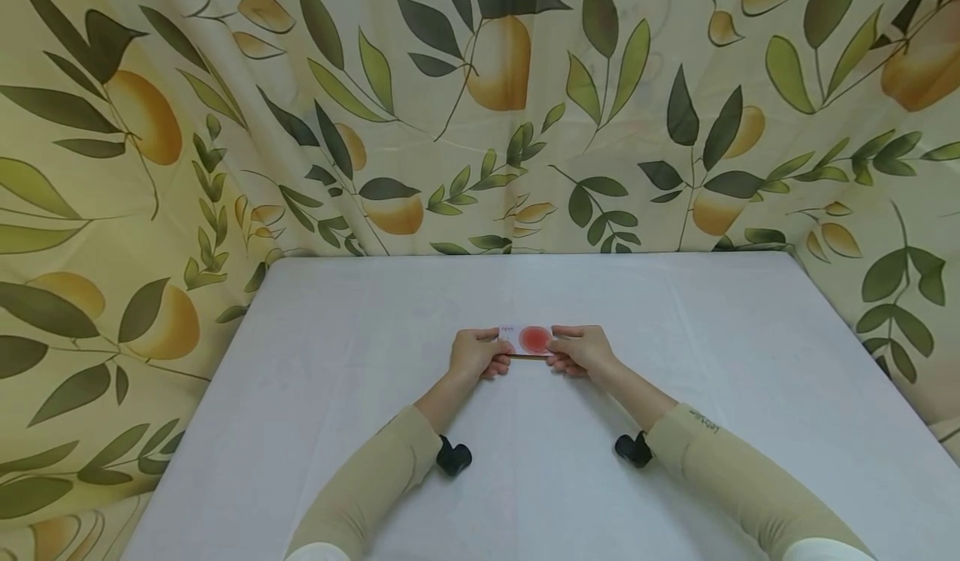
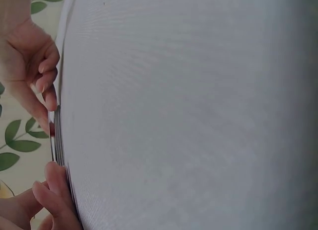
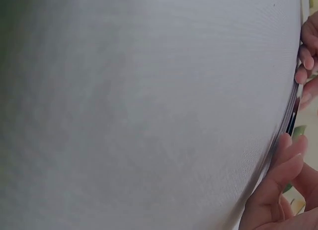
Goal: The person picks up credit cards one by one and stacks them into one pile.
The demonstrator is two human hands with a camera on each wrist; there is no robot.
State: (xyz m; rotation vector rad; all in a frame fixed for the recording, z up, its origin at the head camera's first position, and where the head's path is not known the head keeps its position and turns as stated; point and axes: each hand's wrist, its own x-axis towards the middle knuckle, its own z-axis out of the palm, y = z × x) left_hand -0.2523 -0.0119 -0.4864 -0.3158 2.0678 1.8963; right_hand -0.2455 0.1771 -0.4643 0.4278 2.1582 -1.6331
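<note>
A small flat rectangular item (image 1: 534, 341), white on top with a round red print and a thin dark front edge, is held level between both hands. My left hand (image 1: 477, 354) pinches its left end, thumb on top and fingers curled below. The right hand (image 1: 587, 349) grips the opposite end in the same way. In the left wrist view only the thin side of the flat item (image 2: 53, 145) shows between the hands. From the right wrist, its dark edge (image 3: 292, 122) appears beyond the right fingertips (image 3: 284, 140). Its underside is hidden.
A table with a white cloth (image 1: 337, 319) spreads beneath both arms. Behind it and at its sides hangs a curtain (image 1: 480, 169) printed with leaves and orange fruit. Black wrist cameras (image 1: 453, 456) sit at both sleeve cuffs.
</note>
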